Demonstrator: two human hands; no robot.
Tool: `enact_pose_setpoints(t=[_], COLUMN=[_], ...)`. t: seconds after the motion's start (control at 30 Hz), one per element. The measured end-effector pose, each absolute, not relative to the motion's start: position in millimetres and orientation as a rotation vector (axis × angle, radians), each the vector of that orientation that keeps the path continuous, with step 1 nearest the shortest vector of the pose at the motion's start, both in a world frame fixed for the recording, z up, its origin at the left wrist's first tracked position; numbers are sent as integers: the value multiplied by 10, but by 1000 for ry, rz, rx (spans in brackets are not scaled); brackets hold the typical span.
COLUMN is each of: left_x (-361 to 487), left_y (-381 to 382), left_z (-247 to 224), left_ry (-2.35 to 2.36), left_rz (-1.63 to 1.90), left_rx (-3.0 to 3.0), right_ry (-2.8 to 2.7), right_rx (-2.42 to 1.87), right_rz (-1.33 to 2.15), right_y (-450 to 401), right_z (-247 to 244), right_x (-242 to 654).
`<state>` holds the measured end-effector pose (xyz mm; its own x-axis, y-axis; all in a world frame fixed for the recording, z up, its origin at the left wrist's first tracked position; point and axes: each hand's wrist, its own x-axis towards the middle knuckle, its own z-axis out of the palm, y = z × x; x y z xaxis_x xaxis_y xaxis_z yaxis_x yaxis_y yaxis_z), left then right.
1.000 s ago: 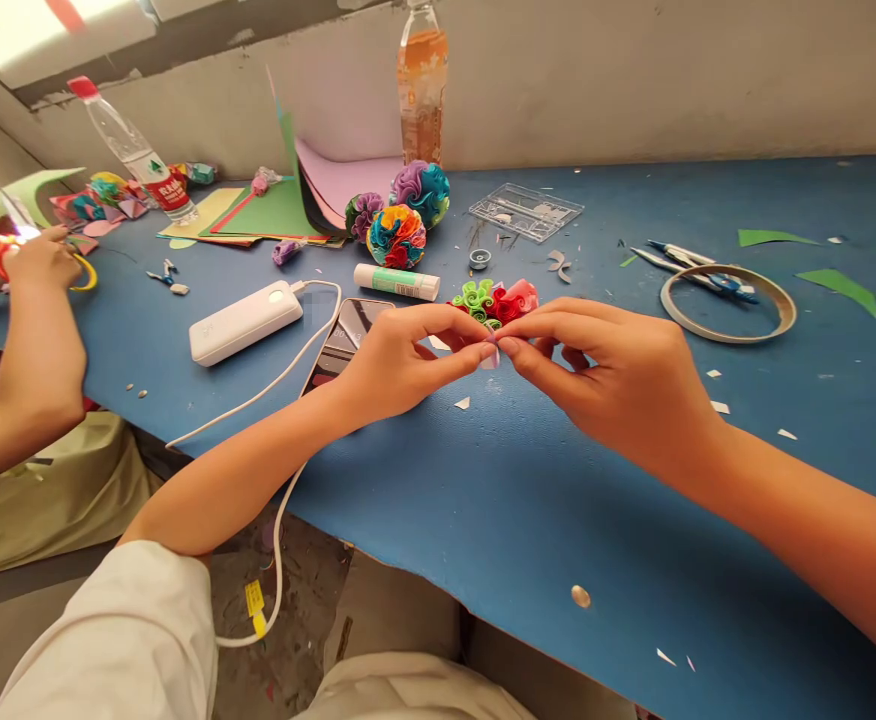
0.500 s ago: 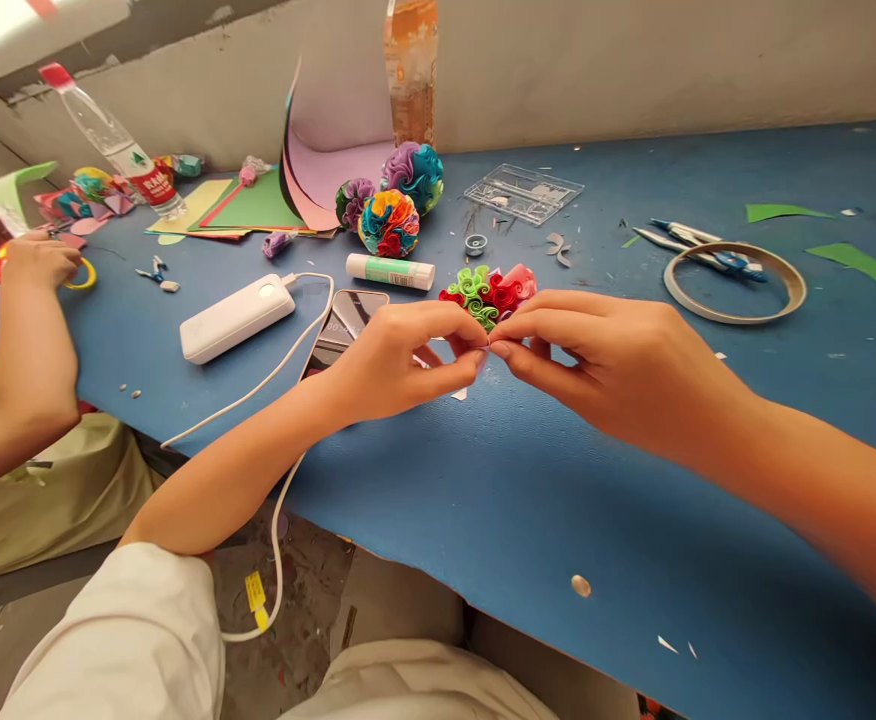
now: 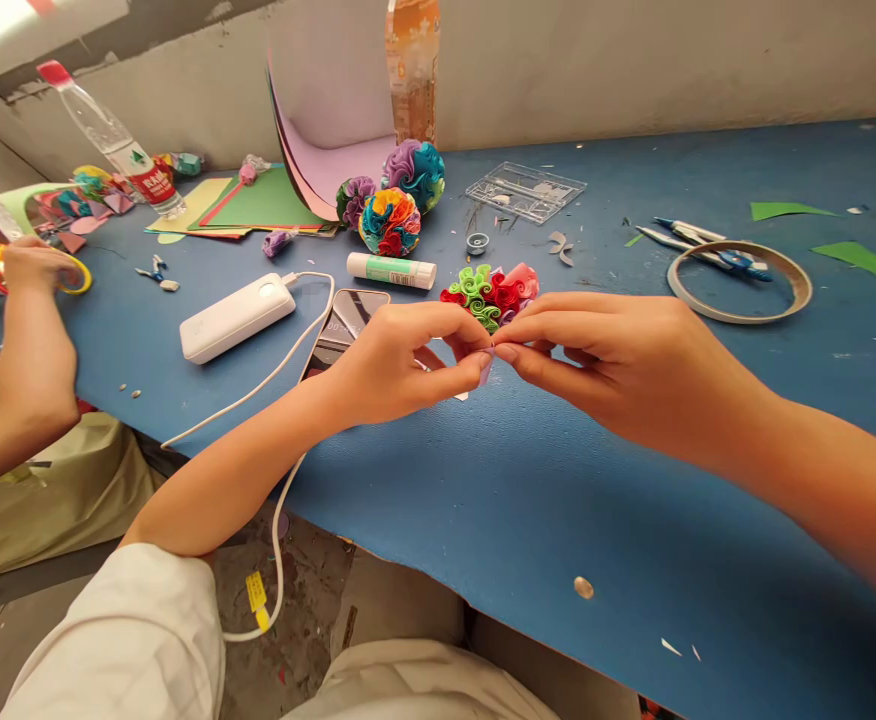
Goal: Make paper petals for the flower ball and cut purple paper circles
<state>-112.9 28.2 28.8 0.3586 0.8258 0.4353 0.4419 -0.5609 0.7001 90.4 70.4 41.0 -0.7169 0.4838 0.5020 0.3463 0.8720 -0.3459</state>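
My left hand (image 3: 415, 362) and my right hand (image 3: 618, 362) meet fingertip to fingertip over the blue table. Both are closed in a pinch on a small piece of purple paper (image 3: 486, 372), mostly hidden by the fingers. Just behind the fingertips sits a cluster of curled paper flowers (image 3: 483, 296) in green, red and pink, partly covered by my right hand. A phone (image 3: 342, 322) lies partly under my left hand. A glue stick (image 3: 391, 271) rests on its side behind them.
Multicoloured paper balls (image 3: 390, 222) stand by coloured sheets (image 3: 258, 200). At left are a white power bank (image 3: 237, 318) with its cable and a bottle (image 3: 134, 165). A tape ring (image 3: 738, 318) and a compass (image 3: 708, 245) lie right. A co-worker's hand (image 3: 37, 265) holds scissors (image 3: 76, 275).
My fingertips have shifted very slightly, and a little more of the purple paper shows beneath them. At left, the co-worker's scissors and green paper have moved a little.
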Motion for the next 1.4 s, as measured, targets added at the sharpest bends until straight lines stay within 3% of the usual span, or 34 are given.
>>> enact_pose_setpoints(t=[0.77,1.17,1.4], left_x=[-1109,-1086,-1097], left_y=[278,266,392], left_z=[327,295,220], left_ry=[1078,1088,1160], left_rz=[1077,1118,1393], left_rx=[1967,1979,1707], right_ry=[-2279,-2176,-1898], right_rx=[-765,-915,-1055], right_rz=[804,783,733], right_y=[650,559,831], right_z=[507,494,433], right_x=[850,813,888])
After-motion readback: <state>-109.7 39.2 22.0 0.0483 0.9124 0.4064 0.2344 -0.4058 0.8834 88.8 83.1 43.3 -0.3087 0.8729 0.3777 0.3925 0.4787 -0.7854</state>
